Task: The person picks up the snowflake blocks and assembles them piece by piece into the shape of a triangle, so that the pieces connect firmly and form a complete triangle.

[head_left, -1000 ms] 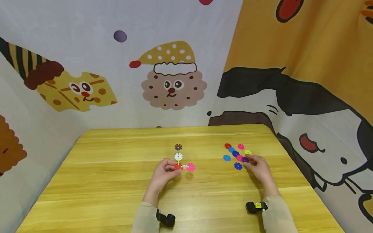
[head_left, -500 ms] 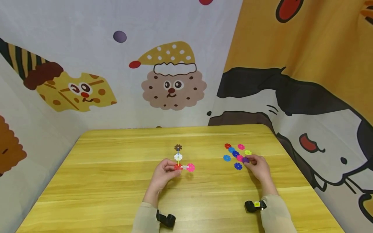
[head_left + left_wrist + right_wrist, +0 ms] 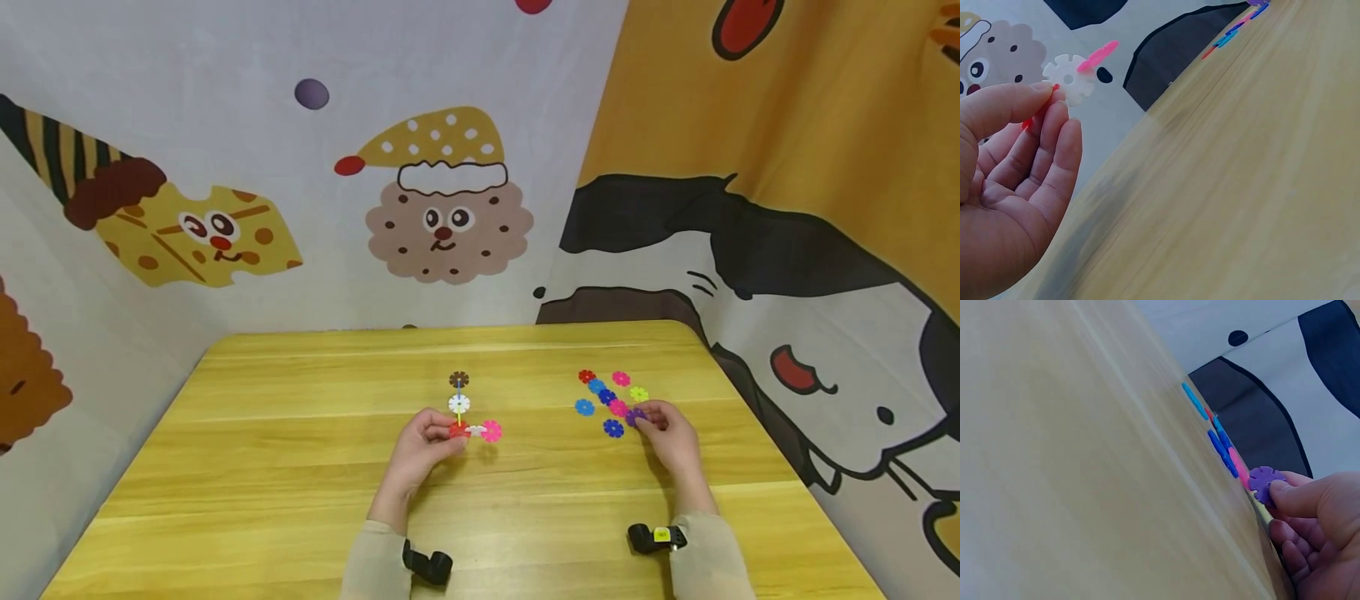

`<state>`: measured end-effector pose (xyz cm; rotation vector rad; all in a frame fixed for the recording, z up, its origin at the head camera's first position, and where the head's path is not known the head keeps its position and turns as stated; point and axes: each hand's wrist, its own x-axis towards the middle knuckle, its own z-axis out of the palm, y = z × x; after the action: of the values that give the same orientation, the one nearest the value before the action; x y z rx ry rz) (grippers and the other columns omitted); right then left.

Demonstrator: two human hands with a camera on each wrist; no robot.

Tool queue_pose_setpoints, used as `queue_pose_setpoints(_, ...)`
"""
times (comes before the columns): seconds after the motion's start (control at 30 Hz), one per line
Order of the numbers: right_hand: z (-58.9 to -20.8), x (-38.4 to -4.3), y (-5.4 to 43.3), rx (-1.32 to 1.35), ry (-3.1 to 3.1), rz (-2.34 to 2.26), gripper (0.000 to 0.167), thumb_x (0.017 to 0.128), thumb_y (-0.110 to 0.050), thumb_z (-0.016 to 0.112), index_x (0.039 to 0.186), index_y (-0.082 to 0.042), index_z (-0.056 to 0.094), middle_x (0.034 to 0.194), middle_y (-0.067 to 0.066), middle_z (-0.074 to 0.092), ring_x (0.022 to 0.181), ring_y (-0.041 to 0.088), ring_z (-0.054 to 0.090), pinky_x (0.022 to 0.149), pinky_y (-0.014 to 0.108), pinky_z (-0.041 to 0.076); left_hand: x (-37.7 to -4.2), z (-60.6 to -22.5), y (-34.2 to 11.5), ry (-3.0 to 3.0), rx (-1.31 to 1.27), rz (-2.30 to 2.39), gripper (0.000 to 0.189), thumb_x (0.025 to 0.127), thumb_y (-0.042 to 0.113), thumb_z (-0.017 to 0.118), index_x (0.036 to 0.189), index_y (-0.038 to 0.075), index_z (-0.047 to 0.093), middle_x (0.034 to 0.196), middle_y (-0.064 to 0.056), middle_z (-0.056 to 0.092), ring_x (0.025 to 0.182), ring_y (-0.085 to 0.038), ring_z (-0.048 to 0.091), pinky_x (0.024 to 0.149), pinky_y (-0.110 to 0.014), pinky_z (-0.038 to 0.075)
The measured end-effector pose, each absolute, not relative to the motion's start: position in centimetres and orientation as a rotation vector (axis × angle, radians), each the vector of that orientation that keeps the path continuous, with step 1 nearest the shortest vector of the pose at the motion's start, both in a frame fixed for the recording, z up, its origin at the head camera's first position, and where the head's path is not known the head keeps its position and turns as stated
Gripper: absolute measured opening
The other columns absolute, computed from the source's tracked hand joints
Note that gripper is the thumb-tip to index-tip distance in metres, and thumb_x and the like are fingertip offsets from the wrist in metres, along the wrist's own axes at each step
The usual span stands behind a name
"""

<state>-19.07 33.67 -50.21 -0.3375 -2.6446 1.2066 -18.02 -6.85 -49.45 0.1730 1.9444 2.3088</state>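
The left hand [image 3: 423, 446] and the right hand [image 3: 667, 429] are well apart, and each pinches a small notched disc. The left thumb and fingers grip the red disc [image 3: 458, 429] of a joined piece. From it, a white disc [image 3: 1069, 79] and a pink disc [image 3: 491, 431] reach to the right; on the far side stand a yellow disc [image 3: 459, 417] seen on edge, a second white disc [image 3: 459, 403], a blue disc [image 3: 459, 388] on edge, and a brown disc [image 3: 459, 379]. The right hand holds the purple disc [image 3: 1264, 482] by its rim, at the near end of the loose discs [image 3: 607, 397]; if it touches the pink one beside it, I cannot tell. The wooden table [image 3: 262, 500] lies below

In my judgement, the discs are thin plastic, very light and rather stiff, a little smooth for the fingers. Best hold is the rim, between thumb and forefinger, with the slots left uncovered. The joined piece is probably weakest at its slots, so a grip near the joint should spare it from twisting
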Motion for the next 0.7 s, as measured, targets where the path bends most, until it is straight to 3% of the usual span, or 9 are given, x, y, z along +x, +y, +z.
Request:
queue_pose_setpoints(0.17, -49.9, -18.7, 32.6, -0.401, -2.557, 1.270, 0.022, 0.097, -0.010, 0.064, 0.115, 0.001, 0.064, 0.102, 0.017, 0.066, 0.089, 0.019, 0.056, 0.076, 0.026, 0.043, -18.1, -49.5, -6.9, 1.942, 0.174, 2.318, 0.032, 0.080, -0.013, 0.073, 0.108, -0.011, 0.058, 0.088, -0.009, 0.069, 0.079, -0.015, 0.064, 0.068, -0.026, 0.056)
queue_pose_setpoints(0.33, -49.4, -18.5, 30.1, -0.374, -2.470, 1.437, 0.023, 0.096, -0.008, 0.066, 0.116, 0.002, 0.065, 0.094, 0.012, 0.067, 0.079, 0.007, 0.055, 0.065, 0.019, 0.045, -18.1, -49.5, -6.9, 1.949, 0.159, 2.315, 0.032, 0.079, -0.014, 0.072, 0.108, -0.010, 0.059, 0.087, -0.008, 0.069, 0.078, -0.015, 0.064, 0.067, -0.025, 0.055)
queue_pose_setpoints(0.47, -48.9, -18.4, 27.0, -0.229, -2.476, 1.621, 0.023, 0.094, -0.007, 0.067, 0.115, 0.004, 0.064, 0.089, 0.007, 0.066, 0.076, 0.009, 0.057, 0.063, 0.022, 0.049, -18.1, -49.5, -6.8, 1.952, 0.174, 2.310, 0.032, 0.079, -0.013, 0.073, 0.107, -0.010, 0.058, 0.086, -0.008, 0.069, 0.078, -0.015, 0.064, 0.068, -0.026, 0.056)
queue_pose_setpoints(0.7, -48.7, -18.0, 21.9, -0.002, -2.452, 1.842, 0.016, 0.091, -0.003, 0.070, 0.104, 0.006, 0.067, 0.090, 0.011, 0.067, 0.078, 0.019, 0.062, 0.068, 0.029, 0.055, -18.0, -49.5, -6.6, 1.916, 0.205, 2.329, 0.032, 0.079, -0.015, 0.072, 0.107, -0.013, 0.056, 0.087, -0.010, 0.068, 0.078, -0.016, 0.066, 0.070, -0.029, 0.058)
